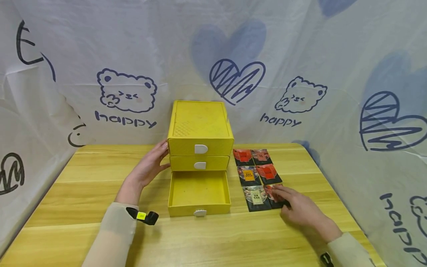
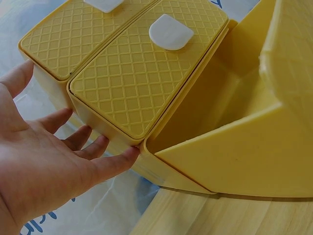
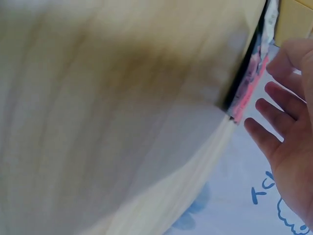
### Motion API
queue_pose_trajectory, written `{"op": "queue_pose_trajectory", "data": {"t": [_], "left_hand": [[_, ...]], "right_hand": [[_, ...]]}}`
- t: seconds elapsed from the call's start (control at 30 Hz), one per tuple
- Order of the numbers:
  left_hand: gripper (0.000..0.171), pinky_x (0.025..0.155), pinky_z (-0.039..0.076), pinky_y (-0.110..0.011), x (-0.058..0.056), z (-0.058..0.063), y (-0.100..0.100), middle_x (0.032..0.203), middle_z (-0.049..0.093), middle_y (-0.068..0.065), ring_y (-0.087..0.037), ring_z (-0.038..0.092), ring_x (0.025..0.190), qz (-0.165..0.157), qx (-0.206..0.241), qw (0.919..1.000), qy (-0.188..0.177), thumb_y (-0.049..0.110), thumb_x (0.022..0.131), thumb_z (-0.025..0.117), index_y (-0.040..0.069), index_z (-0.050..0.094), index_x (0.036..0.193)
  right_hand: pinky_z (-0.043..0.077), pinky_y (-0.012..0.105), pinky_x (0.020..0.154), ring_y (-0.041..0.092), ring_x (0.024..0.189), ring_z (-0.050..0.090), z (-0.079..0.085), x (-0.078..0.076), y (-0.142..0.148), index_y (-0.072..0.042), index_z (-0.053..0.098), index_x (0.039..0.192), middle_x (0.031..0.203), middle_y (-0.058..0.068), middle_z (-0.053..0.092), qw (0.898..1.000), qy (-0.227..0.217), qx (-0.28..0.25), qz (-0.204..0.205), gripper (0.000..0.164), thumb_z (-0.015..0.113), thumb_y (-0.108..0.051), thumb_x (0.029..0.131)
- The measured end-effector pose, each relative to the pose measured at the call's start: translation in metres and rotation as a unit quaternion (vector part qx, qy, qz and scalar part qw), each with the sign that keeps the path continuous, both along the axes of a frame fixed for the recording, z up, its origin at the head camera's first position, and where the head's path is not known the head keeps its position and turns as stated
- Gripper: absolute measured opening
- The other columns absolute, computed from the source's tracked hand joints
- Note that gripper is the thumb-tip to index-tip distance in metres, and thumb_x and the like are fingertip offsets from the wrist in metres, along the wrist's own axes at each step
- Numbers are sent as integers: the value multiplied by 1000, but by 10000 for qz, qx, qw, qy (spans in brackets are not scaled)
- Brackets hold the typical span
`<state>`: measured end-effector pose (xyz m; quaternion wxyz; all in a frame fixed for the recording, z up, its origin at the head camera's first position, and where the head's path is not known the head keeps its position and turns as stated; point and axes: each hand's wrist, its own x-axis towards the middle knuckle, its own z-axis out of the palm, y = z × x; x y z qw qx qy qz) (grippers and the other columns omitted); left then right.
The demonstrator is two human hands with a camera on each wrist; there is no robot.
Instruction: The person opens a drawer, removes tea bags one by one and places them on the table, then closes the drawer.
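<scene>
My left hand (image 1: 148, 167) rests its fingers on the left side of a yellow three-drawer cabinet (image 1: 202, 116). The left wrist view shows the fingertips (image 2: 128, 152) spread along that side, next to the closed drawers. The bottom drawer (image 1: 200, 210) is pulled out, its floor bare. On the right, my right hand (image 1: 301, 209) reaches over the nearest right-hand packet (image 1: 275, 203), a flat black and red sachet partly hidden by the fingers. In the right wrist view the hand's fingers are loosely bent and spread beside the packet (image 3: 248, 88).
Several other flat sachets lie in two columns right of the cabinet, among them a red one (image 1: 268, 172), an orange-labelled one (image 1: 248, 175) and a pale-labelled one (image 1: 257, 198). The wooden table (image 1: 200, 241) meets a white printed cloth (image 1: 186, 55) behind.
</scene>
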<state>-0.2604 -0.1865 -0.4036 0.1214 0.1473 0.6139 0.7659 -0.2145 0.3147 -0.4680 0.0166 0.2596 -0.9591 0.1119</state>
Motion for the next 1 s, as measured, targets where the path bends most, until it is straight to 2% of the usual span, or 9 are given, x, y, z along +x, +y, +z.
{"op": "queue_pose_trajectory", "data": {"t": [0.1,0.3,0.37,0.5,0.6,0.67,0.8,0.9,1.0], "left_hand": [[52,103,12,-64,0,0,0,150,14,-1,-16,13,131,7,12,10000,-5,39,97,37,27,20,145],[52,103,12,-64,0,-1,0,150,14,-1,-15,13,131,14,15,10000,-10,39,97,37,27,20,145],[52,103,12,-64,0,-1,0,150,14,0,-15,13,131,14,8,10000,-13,39,97,37,27,20,145],[53,103,12,-64,0,-1,0,150,13,0,-15,13,131,18,-3,10000,-28,40,97,37,27,20,145],[53,103,12,-64,0,-1,-1,150,13,0,-15,13,131,15,6,10000,-40,40,97,37,27,19,145],[53,103,12,-64,0,-1,-1,150,14,0,-15,13,131,16,6,10000,-48,40,97,37,27,20,145],[53,103,13,-64,0,-1,-1,150,13,0,-15,13,131,19,-15,10000,-58,40,97,38,28,20,145],[54,103,13,-64,0,0,-1,151,13,0,-15,13,131,16,-31,10000,-54,41,96,38,28,19,145],[54,103,13,-64,0,0,-1,151,13,0,-15,13,131,5,-22,10000,-43,41,96,39,28,19,145]], "right_hand": [[48,47,82,23,119,39,4,0,-2,-24,39,138,142,2,37,9998,147,-150,-41,64,58,-15,78],[47,33,59,21,106,50,14,-4,-14,-20,37,139,138,7,43,9911,1176,-563,287,62,61,-20,82],[43,27,49,18,93,55,16,-4,-20,-18,40,138,135,8,46,9837,1565,-788,395,60,62,-20,81],[35,18,40,13,81,57,22,-4,-34,-14,48,132,129,9,52,9630,2233,-1365,650,56,62,-16,78],[32,14,40,3,66,51,26,-3,-47,-12,52,128,126,8,55,9467,2555,-1756,877,54,63,-12,75],[32,13,41,-3,56,39,28,-3,-57,-11,54,126,124,8,56,9375,2703,-1931,1041,52,62,-12,75],[43,19,49,6,77,55,31,-2,-77,-8,55,123,121,9,57,9186,2982,-2149,1449,42,58,-20,83],[51,30,61,20,103,53,33,-2,-92,-5,57,120,119,10,58,9059,3187,-2204,1710,38,53,-26,88],[53,35,67,20,103,53,35,0,-106,-5,59,117,116,10,59,8962,3318,-2250,1901,36,55,-25,87]]}}
